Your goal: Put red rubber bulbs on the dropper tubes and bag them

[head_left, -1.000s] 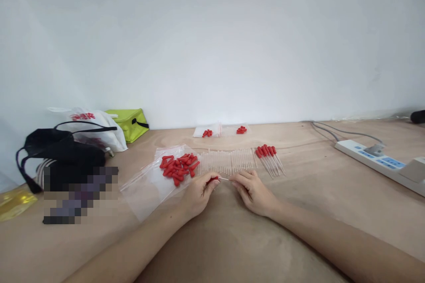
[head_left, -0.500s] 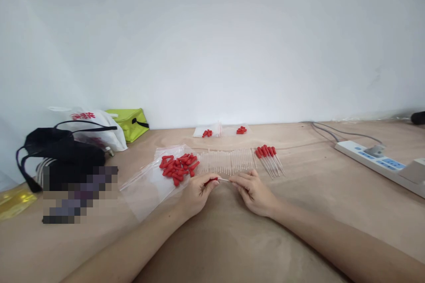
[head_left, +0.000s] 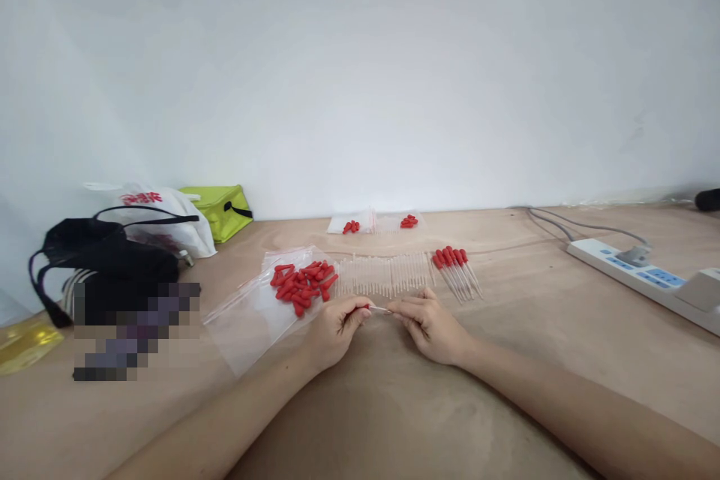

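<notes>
My left hand [head_left: 333,331] pinches a red rubber dropper bulb [head_left: 368,307], mostly hidden by the fingers. A thin clear glass tube [head_left: 380,309] runs from the bulb to my right hand [head_left: 430,328], whose closed fingers grip its other end. Behind the hands lies a row of clear tubes [head_left: 388,274] side by side. Several droppers with red bulbs [head_left: 457,270] lie fanned out to the right of that row. On the left, a pile of loose red bulbs [head_left: 304,285] rests on a clear plastic bag [head_left: 256,334].
Small clear bags [head_left: 371,220] with red bulbs lie near the wall. A black bag [head_left: 112,262], a white plastic bag [head_left: 191,221] and a lime-green box bag [head_left: 222,211] stand at the left. At right are a power strip [head_left: 641,277] and grey cables [head_left: 585,223].
Less of the red bulb shows between my left fingers than before. Both hands stay in nearly the same place; the rest of the table is unchanged.
</notes>
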`<move>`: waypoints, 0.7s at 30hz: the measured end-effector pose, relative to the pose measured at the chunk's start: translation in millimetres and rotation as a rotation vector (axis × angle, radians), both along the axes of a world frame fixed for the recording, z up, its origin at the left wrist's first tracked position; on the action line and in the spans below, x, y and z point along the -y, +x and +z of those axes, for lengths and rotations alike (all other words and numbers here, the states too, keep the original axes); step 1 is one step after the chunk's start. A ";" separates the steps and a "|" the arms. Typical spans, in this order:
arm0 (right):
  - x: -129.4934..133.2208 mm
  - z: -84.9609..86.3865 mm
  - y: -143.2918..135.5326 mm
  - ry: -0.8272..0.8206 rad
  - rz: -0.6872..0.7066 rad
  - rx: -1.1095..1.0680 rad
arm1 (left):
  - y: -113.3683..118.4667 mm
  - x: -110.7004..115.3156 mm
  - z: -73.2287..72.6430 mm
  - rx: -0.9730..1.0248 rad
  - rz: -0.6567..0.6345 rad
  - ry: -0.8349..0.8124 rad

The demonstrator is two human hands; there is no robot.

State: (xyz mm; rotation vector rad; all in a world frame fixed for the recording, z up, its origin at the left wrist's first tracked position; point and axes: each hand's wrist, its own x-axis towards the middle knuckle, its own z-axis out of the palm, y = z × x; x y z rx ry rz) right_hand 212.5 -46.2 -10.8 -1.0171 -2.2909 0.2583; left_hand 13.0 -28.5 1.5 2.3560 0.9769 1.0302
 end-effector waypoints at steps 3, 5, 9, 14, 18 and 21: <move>-1.1 0.4 0.9 -0.015 0.008 -0.050 | 1.4 -1.0 -1.9 0.029 -0.006 -0.058; -1.5 0.0 1.2 -0.017 -0.001 -0.078 | 1.7 -2.5 -5.7 0.061 -0.009 -0.134; -1.3 -1.1 1.2 -0.015 -0.017 -0.100 | 1.3 -4.5 -10.7 0.118 -0.020 -0.207; -0.1 -0.2 0.7 0.004 -0.016 -0.077 | 1.7 -3.3 -7.2 0.103 -0.009 -0.151; 0.4 1.0 0.7 0.010 -0.004 -0.024 | 1.2 -2.5 -5.7 0.078 -0.015 -0.074; -0.6 1.1 2.3 0.009 0.007 0.005 | 0.1 -1.7 -5.5 0.036 -0.014 -0.005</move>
